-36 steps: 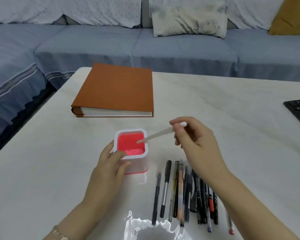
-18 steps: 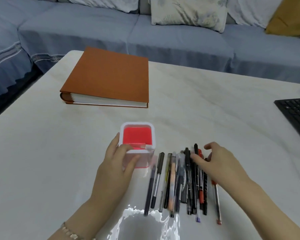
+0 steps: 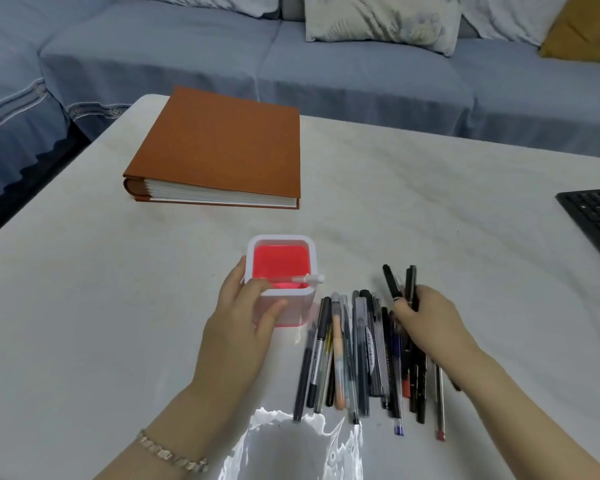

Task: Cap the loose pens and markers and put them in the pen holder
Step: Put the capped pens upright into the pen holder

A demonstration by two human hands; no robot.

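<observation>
Wide pale marbled surface [image 3: 430, 202] carrying everything, grey-blue sofa [image 3: 326, 64] behind; thick orange-brown bound album [image 3: 222, 143] lying flat at the far left, corner of a black keyboard [image 3: 596, 216] at the right edge. Nearer, square white pen holder with a red interior [image 3: 280, 244] standing upright, steadied by the left hand [image 3: 243, 313] wrapped around its near-left wall. Beside it, to the right, a row of loose dark pens and markers [image 3: 357, 355] lying roughly parallel on the surface. Right hand [image 3: 426, 320] now down at the right side of that row, fingers closed on 2 slim black pens [image 3: 400, 285] with their tips raised clear of the others; a second ago, up over the holder lowering a white pen. That capped white pen [image 3: 303, 279] now inside, leaning across the near rim, top end poking out at the right corner. So: 1 piece stowed, next pick under way, most of the row still waiting; caps on several too blurred to judge.
</observation>
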